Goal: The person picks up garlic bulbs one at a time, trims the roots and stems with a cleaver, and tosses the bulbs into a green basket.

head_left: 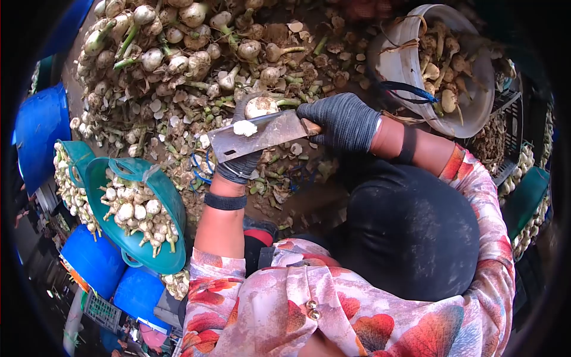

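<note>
My right hand (346, 124), in a dark grey knit glove, is closed round the wooden handle of a wide cleaver (264, 135). The blade lies level across the middle of the view, with a white scrap (244, 128) on its face. Behind and below the blade is my left hand (239, 166), gloved too and largely hidden by it. A garlic bulb (260, 107) with a green stem shows just above the blade, at the left hand's fingers. The left fingers seem wrapped round this bulb.
A big heap of garlic bulbs (193, 65) covers the ground ahead, with cut stems and peelings nearer. A white bucket (401, 56) holding bulbs lies tilted at the right. Green tubs (169, 193) of garlic and blue tubs (92, 253) stand at the left.
</note>
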`<state>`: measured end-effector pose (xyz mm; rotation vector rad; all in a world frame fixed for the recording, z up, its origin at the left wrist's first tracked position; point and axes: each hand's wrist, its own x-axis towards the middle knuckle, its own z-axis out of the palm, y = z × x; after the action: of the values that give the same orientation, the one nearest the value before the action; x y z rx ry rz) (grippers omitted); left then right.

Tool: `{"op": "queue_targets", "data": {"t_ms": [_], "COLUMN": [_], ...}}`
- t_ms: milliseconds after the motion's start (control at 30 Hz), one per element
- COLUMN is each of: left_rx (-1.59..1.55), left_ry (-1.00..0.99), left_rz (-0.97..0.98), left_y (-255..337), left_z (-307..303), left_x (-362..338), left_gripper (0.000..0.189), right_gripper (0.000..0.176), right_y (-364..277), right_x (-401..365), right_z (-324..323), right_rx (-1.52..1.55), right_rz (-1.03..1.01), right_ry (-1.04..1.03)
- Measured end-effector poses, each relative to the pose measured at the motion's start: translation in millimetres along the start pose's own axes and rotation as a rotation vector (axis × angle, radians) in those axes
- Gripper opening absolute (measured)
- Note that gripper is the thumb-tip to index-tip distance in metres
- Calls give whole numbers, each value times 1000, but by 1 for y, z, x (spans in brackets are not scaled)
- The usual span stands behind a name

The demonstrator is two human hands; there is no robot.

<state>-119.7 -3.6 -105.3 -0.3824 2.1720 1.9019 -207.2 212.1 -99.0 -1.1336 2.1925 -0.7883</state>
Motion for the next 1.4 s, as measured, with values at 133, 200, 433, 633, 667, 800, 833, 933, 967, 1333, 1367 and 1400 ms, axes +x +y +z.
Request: {"op": "queue_targets", "data": {"t_ms": [133, 200, 433, 633, 667, 800, 833, 933, 967, 1333, 1367, 1400], "left_rx": [34, 216, 376, 480, 401, 123, -21, -198, -201, 133, 118, 103], "left_ry": [34, 61, 152, 139, 84, -39, -16, 41, 75, 216, 247, 279], "left_rz": [96, 180, 223, 353, 298, 86, 16, -19, -10, 162, 145, 129], "left_y": [-13, -4, -18, -3, -8, -20, -26, -57, -64, -26, -27, -29], "left_z": [5, 10, 16, 13, 8, -1, 2, 6, 10, 37, 40, 44], "left_x": [4, 2, -4, 0, 2, 6, 8, 13, 16, 5, 6, 6], "left_gripper": [48, 46, 52, 51, 51, 57, 59, 60, 59, 50, 50, 50], "right_gripper": [26, 26, 28, 31, 31, 25, 23, 20, 20, 46, 47, 48], "right_y": [1, 3, 16, 23, 24, 21, 15, 3, 2, 4, 9, 14], "right_x": [3, 3, 5, 3, 1, -3, -3, 2, 3, 5, 6, 6], "right_z": [0, 2, 14, 13, 11, 8, 5, 1, 0, 3, 6, 7], "right_rx": [-19, -30, -47, -74, -79, -53, -67, -31, -9, -34, -45, -53], "right_rz": [36, 64, 89, 33, 16, -51, -46, -24, -12, 149, 167, 169], "right_ry": [-38, -66, -86, -37, -31, 3, -21, -46, -46, -182, -176, -187]}}
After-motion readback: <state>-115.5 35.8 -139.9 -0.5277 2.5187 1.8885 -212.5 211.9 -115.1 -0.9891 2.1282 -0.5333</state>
